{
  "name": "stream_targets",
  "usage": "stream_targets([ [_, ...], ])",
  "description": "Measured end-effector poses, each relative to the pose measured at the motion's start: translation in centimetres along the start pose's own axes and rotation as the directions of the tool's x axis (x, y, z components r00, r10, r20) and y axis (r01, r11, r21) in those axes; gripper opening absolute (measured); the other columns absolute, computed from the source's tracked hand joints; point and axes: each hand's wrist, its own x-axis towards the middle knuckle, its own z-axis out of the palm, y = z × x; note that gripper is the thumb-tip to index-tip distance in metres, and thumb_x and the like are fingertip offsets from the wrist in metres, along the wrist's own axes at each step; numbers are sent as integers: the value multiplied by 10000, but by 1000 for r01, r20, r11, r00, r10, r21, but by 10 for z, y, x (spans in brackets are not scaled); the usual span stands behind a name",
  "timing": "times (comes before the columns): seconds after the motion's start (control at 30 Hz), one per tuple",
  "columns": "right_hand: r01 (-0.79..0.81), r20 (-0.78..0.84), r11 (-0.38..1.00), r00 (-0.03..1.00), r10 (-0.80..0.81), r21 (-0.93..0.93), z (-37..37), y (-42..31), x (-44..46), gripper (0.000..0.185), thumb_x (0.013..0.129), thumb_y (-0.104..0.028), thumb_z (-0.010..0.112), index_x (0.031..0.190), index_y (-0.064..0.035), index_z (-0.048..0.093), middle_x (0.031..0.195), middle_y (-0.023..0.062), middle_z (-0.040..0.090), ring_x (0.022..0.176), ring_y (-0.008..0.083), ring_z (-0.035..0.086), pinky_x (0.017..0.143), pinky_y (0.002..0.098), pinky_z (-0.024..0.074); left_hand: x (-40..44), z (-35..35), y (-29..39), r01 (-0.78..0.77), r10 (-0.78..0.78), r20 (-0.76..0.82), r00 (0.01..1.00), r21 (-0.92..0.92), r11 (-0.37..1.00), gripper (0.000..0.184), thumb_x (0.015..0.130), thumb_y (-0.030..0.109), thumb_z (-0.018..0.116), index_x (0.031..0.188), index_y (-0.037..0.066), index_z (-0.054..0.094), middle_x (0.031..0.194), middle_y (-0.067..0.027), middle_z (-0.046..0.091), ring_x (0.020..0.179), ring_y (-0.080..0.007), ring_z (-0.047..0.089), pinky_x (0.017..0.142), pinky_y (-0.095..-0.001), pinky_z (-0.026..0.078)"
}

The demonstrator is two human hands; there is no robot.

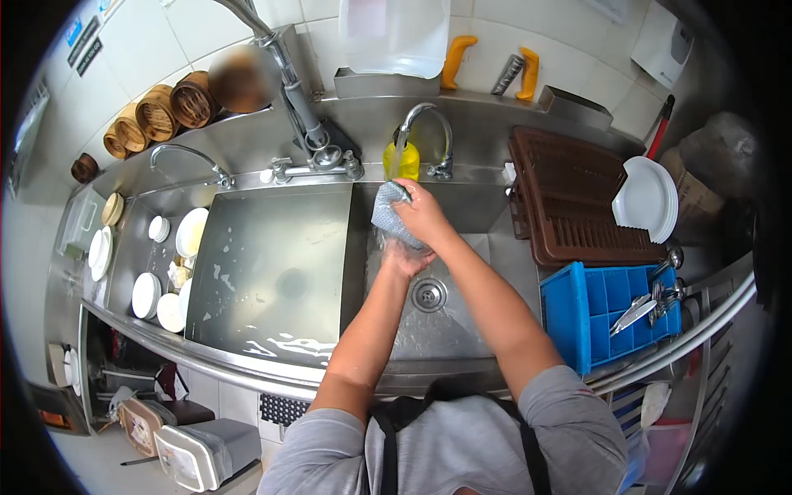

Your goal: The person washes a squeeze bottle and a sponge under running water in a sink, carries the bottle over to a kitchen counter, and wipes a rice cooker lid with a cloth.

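Part of the bluish-grey cloth [388,213] is covered by the right hand [425,216], and the fingers of the left hand [407,261] are too unclear to make out. At the far side, the tap partly hides a yellow bottle [412,157]. Far left, a blur masks one round thing [239,81], and the lettering on the black label [84,56] is too small to read. The top edge crops the sprayer hose [246,15].
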Motion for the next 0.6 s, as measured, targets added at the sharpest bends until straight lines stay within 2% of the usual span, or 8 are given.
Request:
stream_targets([
  [0.17, -110, -264, 849, 964, -35, -516, -14, -40, -18, 382, 754, -203, 577, 1089, -78, 442, 921, 176, 552, 829, 349, 537, 722, 371, 443, -1, 12, 5, -102, 121, 89, 989, -187, 977, 386, 861, 399, 328, 1069, 111, 480, 1036, -89, 524, 933, -242, 508, 786, -443, 420],
  [0.27, 128, -95, 693, 957, -275, -710, 12, -9, -53, 275, 710, -149, 577, 968, -86, 504, 973, 115, 531, 921, 316, 504, 770, 380, 421, 59, -44, 35, -155, 197, 298, 934, -160, 975, 259, 869, 287, 396, 970, 80, 514, 888, -91, 560, 788, -238, 543, 686, -384, 461],
  [0.3, 176, -28, 749, 967, -252, -638, 10, -1, -54, 245, 692, -140, 578, 924, -87, 519, 974, 97, 525, 932, 314, 496, 774, 387, 416, 48, -32, 40, -207, 230, 68, 971, -248, 946, 174, 856, 209, 431, 810, 76, 532, 769, -80, 564, 655, -227, 547, 601, -376, 465],
  [0.37, 238, 101, 854, 971, -216, -463, 1, 13, -54, 187, 655, -120, 580, 837, -88, 548, 976, 63, 514, 956, 311, 481, 782, 401, 407, 35, -17, 46, -258, 259, -2, 966, 88, 962, 162, 853, 201, 440, 813, 71, 529, 756, -69, 552, 657, -206, 535, 590, -353, 455],
  [0.47, 392, 251, 494, 910, -329, -776, -17, 17, -42, 93, 661, -105, 560, 752, -90, 567, 941, 45, 508, 964, 291, 485, 760, 399, 412, 17, 14, 44, -387, 414, 33, 909, 429, 816, 168, 856, 218, 452, 869, 64, 518, 775, -47, 533, 682, -160, 515, 582, -303, 430],
  [0.5, 346, 194, 493, 922, -335, -798, -18, 16, -35, 117, 657, -62, 539, 766, -96, 563, 922, 53, 516, 912, 285, 508, 767, 364, 414, 21, 21, 42, -446, 469, 64, 881, 444, 777, 172, 857, 221, 452, 880, 64, 517, 786, -46, 532, 689, -154, 513, 582, -295, 427],
  [0.53, 217, -13, 701, 951, -308, -680, -10, 21, -27, 137, 657, -56, 534, 783, -98, 568, 916, 67, 525, 885, 290, 520, 758, 361, 420, 26, 25, 41, -506, 524, 96, 846, 454, 733, 176, 859, 224, 452, 892, 63, 516, 798, -44, 532, 696, -148, 511, 583, -287, 424],
  [0.6, 6, -369, 966, 924, -105, -260, 10, 34, -9, 178, 658, -46, 524, 817, -102, 578, 904, 93, 542, 831, 300, 544, 741, 355, 431, 34, 24, 41, -561, 557, 137, 819, 400, 725, 255, 878, 283, 416, 957, 57, 503, 862, -57, 537, 758, -162, 525, 663, -295, 444],
])
